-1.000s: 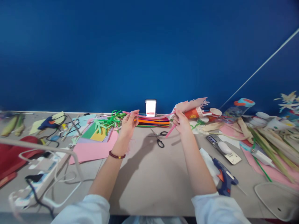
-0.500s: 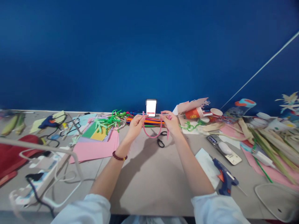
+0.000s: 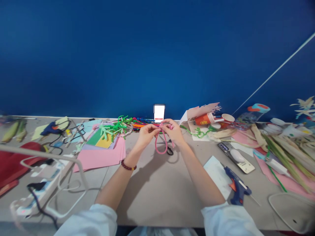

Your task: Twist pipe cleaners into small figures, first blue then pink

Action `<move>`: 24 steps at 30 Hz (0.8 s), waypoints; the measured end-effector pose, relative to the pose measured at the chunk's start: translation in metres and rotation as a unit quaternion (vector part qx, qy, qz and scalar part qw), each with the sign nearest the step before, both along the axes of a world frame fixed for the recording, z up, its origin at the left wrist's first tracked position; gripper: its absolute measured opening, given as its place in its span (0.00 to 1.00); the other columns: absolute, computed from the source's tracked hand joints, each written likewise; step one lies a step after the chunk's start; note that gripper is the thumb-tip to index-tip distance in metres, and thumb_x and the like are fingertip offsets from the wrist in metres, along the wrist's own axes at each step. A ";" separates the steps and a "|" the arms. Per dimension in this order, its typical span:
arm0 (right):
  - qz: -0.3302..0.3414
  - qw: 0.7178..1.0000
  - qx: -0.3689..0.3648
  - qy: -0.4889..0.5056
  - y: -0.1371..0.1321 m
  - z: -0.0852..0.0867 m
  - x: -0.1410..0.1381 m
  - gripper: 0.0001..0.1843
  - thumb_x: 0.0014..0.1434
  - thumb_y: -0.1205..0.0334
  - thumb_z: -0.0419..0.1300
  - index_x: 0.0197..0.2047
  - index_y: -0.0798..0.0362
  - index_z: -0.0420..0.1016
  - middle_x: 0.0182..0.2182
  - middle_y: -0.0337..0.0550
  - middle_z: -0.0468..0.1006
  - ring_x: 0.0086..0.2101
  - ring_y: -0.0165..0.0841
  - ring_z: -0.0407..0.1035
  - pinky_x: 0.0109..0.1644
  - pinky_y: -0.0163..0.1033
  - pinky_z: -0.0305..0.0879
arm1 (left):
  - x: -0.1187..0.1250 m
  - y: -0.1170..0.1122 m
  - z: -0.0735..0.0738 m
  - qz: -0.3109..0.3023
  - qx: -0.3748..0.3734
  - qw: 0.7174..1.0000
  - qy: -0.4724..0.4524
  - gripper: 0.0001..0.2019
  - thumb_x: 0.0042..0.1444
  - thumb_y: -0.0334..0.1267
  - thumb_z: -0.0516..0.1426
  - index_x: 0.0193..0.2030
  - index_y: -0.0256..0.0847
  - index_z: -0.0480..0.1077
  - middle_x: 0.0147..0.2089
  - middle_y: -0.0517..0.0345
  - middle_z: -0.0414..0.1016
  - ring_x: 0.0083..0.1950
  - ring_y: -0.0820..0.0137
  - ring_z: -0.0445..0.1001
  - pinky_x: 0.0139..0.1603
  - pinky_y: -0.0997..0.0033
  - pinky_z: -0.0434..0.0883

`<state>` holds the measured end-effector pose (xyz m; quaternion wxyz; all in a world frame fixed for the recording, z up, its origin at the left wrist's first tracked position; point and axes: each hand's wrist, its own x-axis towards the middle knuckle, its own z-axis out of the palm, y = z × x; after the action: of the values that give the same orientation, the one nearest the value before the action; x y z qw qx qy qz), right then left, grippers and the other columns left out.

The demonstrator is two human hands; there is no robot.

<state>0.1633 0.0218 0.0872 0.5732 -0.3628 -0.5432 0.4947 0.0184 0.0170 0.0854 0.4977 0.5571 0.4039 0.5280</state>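
Note:
A pink pipe cleaner [image 3: 161,152] is bent into a hanging loop between my hands, above the table. My left hand [image 3: 147,133] pinches one end of it with thumb and fingertips. From the right, my right hand [image 3: 173,131] pinches the other side, and a short tail hangs below its fingers. The fingertips of both hands nearly meet at the top of the loop. Behind and below the loop lie black-handled scissors [image 3: 170,151], partly hidden. Beyond my hands is a bundle of coloured pipe cleaners [image 3: 140,126], with a lit phone [image 3: 159,113] standing behind it.
Pink paper sheets [image 3: 98,159] and green pipe-cleaner pieces [image 3: 113,129] lie on the left, near a power strip [image 3: 41,188] with cables. To the right are a blue glue gun [image 3: 236,186], another phone [image 3: 223,148], a red paper cup [image 3: 205,119] and dried husks [image 3: 283,154].
My hands have come together, the right moving left and the left slightly right. The wide U of the pink pipe cleaner has narrowed into a nearly closed loop.

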 end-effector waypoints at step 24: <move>-0.058 0.998 0.008 -0.005 0.001 -0.001 -0.003 0.08 0.46 0.59 0.66 0.29 0.52 0.74 0.28 0.39 0.74 0.29 0.28 0.66 0.31 0.32 0.62 | -0.002 0.000 -0.001 -0.039 -0.055 0.997 -0.023 0.15 0.42 0.47 0.66 0.29 0.37 0.70 0.20 0.62 0.69 0.19 0.79 0.62 0.17 0.79 0.55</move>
<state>0.1607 0.0230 0.0859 0.6015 -0.3917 -0.5276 0.4543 0.0162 0.0172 0.0839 0.5573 0.5318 0.3985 0.4978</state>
